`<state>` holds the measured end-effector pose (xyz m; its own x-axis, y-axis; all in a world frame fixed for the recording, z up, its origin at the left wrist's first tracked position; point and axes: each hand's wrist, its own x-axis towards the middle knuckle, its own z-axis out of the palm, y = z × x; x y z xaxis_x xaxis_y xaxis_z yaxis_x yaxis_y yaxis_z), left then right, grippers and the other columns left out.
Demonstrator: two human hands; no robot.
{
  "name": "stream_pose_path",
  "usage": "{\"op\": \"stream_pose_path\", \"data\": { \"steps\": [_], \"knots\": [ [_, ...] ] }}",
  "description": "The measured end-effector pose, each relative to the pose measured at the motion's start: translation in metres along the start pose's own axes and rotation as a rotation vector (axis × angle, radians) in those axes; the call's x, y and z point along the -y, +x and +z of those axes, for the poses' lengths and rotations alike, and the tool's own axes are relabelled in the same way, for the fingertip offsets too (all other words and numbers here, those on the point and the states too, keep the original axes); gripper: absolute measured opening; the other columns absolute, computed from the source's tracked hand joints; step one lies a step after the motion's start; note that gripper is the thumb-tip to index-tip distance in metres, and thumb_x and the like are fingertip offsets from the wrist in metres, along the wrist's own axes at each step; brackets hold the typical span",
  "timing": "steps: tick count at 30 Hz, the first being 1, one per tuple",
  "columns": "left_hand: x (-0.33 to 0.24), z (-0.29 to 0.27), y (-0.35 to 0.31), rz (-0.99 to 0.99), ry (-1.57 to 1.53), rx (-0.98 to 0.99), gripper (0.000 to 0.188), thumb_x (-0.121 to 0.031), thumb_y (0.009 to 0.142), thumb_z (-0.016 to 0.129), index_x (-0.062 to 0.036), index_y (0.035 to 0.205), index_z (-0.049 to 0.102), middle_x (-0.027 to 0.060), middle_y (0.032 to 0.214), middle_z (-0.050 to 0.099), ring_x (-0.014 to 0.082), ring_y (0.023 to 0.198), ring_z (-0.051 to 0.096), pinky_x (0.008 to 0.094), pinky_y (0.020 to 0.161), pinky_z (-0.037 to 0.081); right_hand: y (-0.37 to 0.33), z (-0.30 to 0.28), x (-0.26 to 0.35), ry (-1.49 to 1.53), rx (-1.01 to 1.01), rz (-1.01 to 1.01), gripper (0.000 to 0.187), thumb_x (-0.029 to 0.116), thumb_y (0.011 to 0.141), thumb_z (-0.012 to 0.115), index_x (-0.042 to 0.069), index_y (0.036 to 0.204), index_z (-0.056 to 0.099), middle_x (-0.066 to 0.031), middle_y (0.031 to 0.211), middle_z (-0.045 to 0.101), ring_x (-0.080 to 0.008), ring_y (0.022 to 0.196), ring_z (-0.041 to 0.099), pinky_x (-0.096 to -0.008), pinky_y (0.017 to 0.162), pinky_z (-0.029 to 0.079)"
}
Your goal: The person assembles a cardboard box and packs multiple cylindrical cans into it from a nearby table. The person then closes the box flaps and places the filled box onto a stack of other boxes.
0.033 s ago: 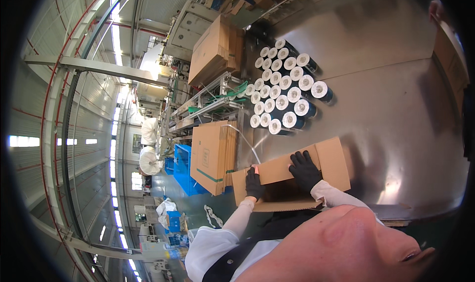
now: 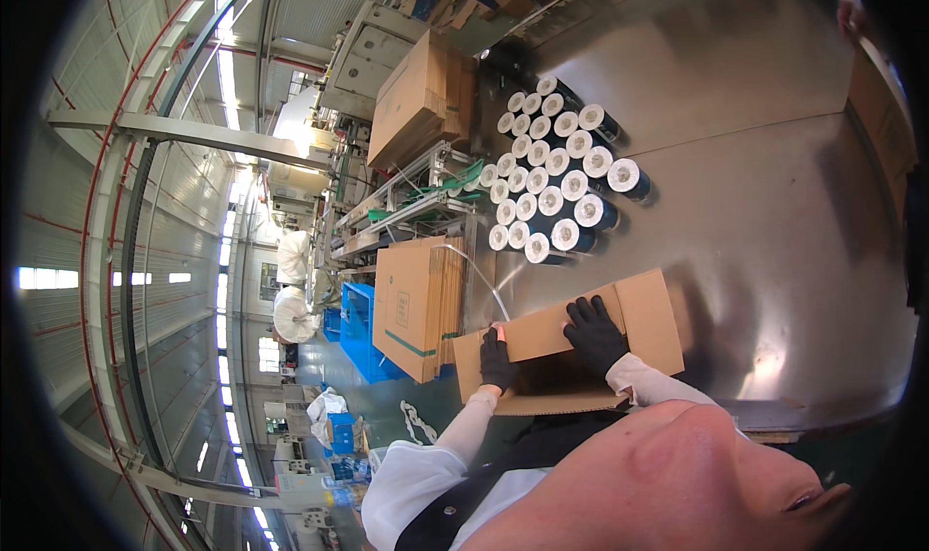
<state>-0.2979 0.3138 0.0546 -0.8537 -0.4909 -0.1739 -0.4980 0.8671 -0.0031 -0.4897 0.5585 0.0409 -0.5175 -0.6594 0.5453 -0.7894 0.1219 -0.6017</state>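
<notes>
An open cardboard box stands on the near edge of the metal table, its flaps folded outward and its inside in shadow. My left hand, in a black glove with bare fingertips, is closed round the edge at the box's left end. Spread over the far flap, my right hand lies in a black glove with its fingers apart. Beyond the box stand several dark-sided rolls with white round ends, grouped closely on the metal table.
Flat cardboard stacks stand at the left, one nearer and one farther. Between them, a conveyor frame with green parts meets the table. A blue crate sits lower left. Another person's hand holds a cardboard box at far right.
</notes>
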Motion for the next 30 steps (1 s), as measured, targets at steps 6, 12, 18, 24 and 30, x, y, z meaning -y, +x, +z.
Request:
{"op": "stream_pose_path", "data": {
  "steps": [6, 12, 18, 24, 30],
  "knots": [
    [-0.007, 0.005, 0.013, -0.074, 0.056, 0.023, 0.086, -0.016, 0.072, 0.062, -0.0007, 0.142, 0.014, 0.0288, 0.141, 0.024, 0.0447, 0.13, 0.024, 0.048, 0.106, 0.022, 0.002, 0.007, -0.007, 0.047, 0.015, 0.052, 0.015, 0.011, 0.079, 0.052, 0.0, 0.085, 0.058, -0.0223, 0.115, 0.052, -0.039, 0.115, 0.042, -0.0542, 0.1, 0.029],
    [-0.018, 0.002, 0.021, -0.094, 0.108, 0.016, 0.092, -0.018, 0.071, 0.067, 0.002, 0.141, 0.011, 0.03, 0.141, 0.022, 0.0451, 0.129, 0.023, 0.0473, 0.107, 0.021, -0.003, 0.023, -0.01, 0.26, 0.038, 0.112, 0.02, 0.013, 0.072, 0.057, 0.0, 0.088, 0.059, -0.0233, 0.115, 0.052, -0.0408, 0.118, 0.04, -0.0566, 0.102, 0.024],
    [-0.03, -0.01, 0.037, -0.033, 0.101, -0.06, 0.092, -0.022, 0.072, 0.067, 0.003, 0.141, 0.012, 0.0296, 0.141, 0.021, 0.0449, 0.13, 0.023, 0.0477, 0.107, 0.02, 0.008, 0.019, -0.024, 0.413, 0.068, 0.129, 0.024, 0.018, 0.069, 0.058, 0.002, 0.087, 0.06, -0.0219, 0.107, 0.053, -0.04, 0.115, 0.041, -0.0578, 0.1, 0.024],
    [-0.037, -0.015, 0.031, -0.13, 0.096, 0.006, 0.09, -0.023, 0.072, 0.065, 0.0026, 0.141, 0.013, 0.0285, 0.142, 0.021, 0.0449, 0.13, 0.023, 0.0487, 0.106, 0.02, 0.018, 0.023, -0.032, 0.499, 0.057, 0.132, 0.029, 0.013, 0.059, 0.068, 0.003, 0.085, 0.061, -0.0167, 0.094, 0.054, -0.0366, 0.106, 0.045, -0.0533, 0.096, 0.031],
    [-0.034, -0.018, 0.028, -0.147, 0.079, 0.023, 0.089, -0.024, 0.073, 0.064, 0.0022, 0.141, 0.013, 0.0274, 0.142, 0.021, 0.0448, 0.129, 0.022, 0.0497, 0.106, 0.02, 0.028, 0.02, -0.036, 0.455, 0.136, 0.126, 0.031, 0.015, 0.059, 0.069, 0.003, 0.087, 0.061, -0.0153, 0.095, 0.055, -0.0346, 0.107, 0.045, -0.0517, 0.098, 0.029]
  ]
}}
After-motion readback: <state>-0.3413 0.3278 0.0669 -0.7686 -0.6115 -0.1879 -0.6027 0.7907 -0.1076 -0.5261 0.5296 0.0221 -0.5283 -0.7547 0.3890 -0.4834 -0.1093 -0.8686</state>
